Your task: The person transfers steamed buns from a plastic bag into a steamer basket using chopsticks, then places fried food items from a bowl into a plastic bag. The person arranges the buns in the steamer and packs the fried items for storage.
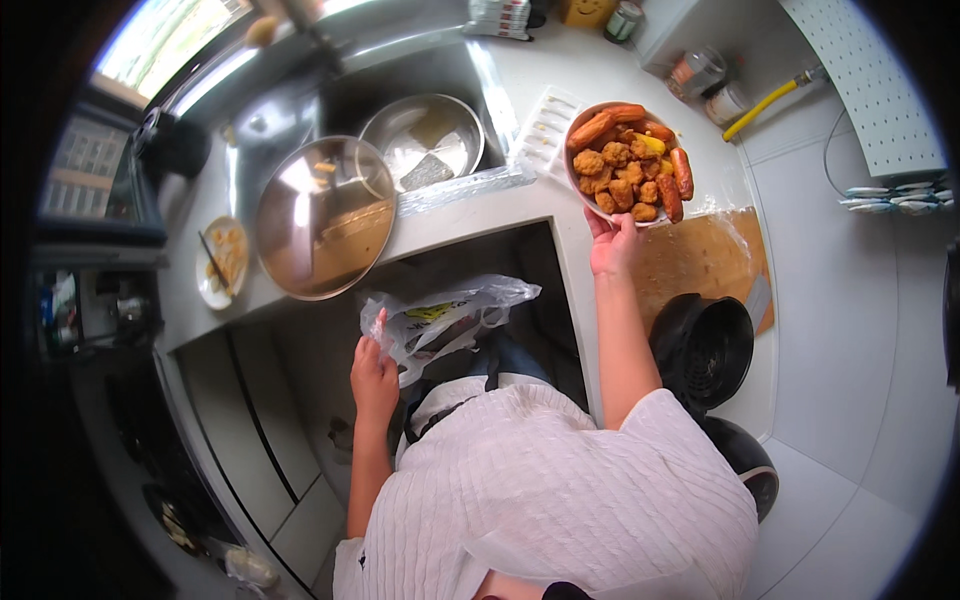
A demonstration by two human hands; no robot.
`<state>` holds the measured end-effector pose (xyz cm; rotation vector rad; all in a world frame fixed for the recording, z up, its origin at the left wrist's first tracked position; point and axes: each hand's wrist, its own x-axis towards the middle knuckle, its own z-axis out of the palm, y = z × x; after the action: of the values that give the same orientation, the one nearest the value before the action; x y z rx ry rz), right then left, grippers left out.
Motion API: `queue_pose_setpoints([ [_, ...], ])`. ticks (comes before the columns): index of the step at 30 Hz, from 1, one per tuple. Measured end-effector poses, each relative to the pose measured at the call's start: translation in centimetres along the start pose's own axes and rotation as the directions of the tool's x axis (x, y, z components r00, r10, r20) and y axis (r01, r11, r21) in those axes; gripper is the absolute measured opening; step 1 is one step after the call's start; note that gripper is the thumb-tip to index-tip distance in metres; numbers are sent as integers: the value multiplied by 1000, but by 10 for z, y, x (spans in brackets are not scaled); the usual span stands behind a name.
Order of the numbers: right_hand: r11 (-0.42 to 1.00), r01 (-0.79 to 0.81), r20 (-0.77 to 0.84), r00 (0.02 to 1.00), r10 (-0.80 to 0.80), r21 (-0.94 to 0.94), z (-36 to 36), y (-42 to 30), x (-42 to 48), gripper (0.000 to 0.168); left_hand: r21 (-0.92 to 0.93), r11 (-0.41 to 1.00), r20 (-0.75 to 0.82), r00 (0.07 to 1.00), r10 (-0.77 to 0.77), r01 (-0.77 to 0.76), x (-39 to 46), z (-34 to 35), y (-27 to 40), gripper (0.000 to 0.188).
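Observation:
My right hand (pixel 616 244) grips the near rim of a white bowl (pixel 571 176) at the right side of the counter. Browned sausages (pixel 676 174) and crumbed fried nuggets (pixel 616 155) fill it, with a few yellow pieces among them. Whether the bowl rests on the counter or is lifted, I cannot tell. Lower down, in front of the counter's edge, my left hand (pixel 375 375) holds a translucent plastic bag (pixel 450 319) with printing by one side. Creased plastic hides most of what may be inside the bag.
A large glass lid (pixel 322 225) leans over the sink's edge, near a steel pan (pixel 457 150). An oval plate (pixel 217 292) with chopsticks lies left. White plastic tray (pixel 546 131) sits behind the bowl. Wooden board (pixel 694 255), knife blade (pixel 759 304) and black air-fryer basket (pixel 712 352) stand right.

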<state>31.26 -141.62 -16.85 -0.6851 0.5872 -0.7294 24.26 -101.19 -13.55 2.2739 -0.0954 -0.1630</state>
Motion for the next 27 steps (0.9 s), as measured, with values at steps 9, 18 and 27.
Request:
queue_pose_setpoints([
  [9, 920, -219, 386, 857, 340, -325, 26, 19, -135, 57, -115, 991, -208, 974, -91, 68, -53, -26, -91, 55],
  [18, 770, -182, 592, 541, 598, -611, 72, -13, -270, 69, -382, 923, -237, 970, -53, -43, -137, -92, -99, 80],
  [27, 368, -234, 367, 49, 929, -900, 168, -73, -184, 58, -401, 857, -482, 721, -498, 324, -205, -67, 112, 79],
])
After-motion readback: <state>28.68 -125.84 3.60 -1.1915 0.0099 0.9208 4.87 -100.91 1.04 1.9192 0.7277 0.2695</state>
